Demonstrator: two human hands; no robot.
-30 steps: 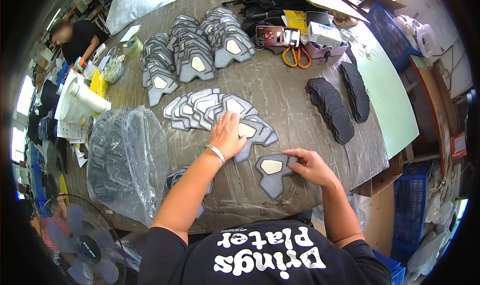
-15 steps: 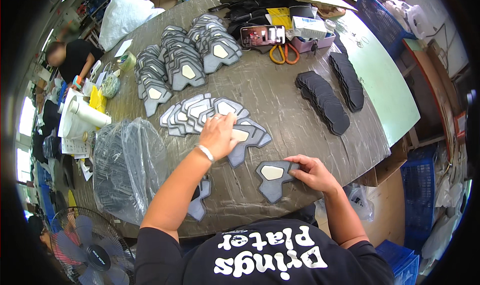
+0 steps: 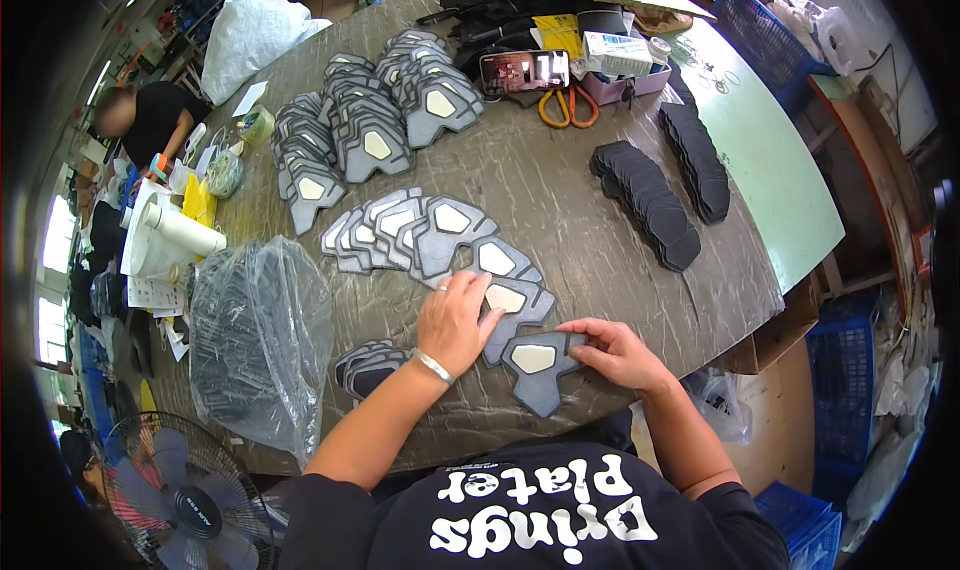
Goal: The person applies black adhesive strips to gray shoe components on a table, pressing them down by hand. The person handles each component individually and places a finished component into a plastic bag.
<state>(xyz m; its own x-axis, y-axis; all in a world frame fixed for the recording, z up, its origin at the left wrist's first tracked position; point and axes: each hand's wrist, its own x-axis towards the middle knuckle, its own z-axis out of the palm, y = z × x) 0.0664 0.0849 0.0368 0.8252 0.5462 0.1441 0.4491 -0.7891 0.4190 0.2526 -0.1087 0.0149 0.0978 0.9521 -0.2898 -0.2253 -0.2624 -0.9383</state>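
My right hand (image 3: 622, 354) pinches the right edge of a grey, dark-edged shaped panel (image 3: 542, 388) with a cream patch, at the table's near side. My left hand (image 3: 458, 320) has its fingers and thumb closed at the left edge of a second grey panel (image 3: 510, 322) of the same kind. That panel lies just beyond the first, and their edges overlap or touch. From there a fanned row of such panels (image 3: 440, 250) runs up and to the left. By my left wrist is a small pile of grey and black pieces (image 3: 372, 368), partly hidden by the arm.
Stacks of grey panels (image 3: 375, 155) stand at the far left-middle. Black piece stacks (image 3: 648, 210) lie to the right. A phone (image 3: 525, 73) and orange-handled scissors (image 3: 568, 108) are at the back. A plastic bag (image 3: 260, 345) and fan (image 3: 190, 500) are left, with a person (image 3: 160, 120) beyond.
My left hand has moved nearer and right, drawing a panel toward the right hand's one. The right hand's panel has shifted slightly nearer. The pile by my left wrist is more exposed.
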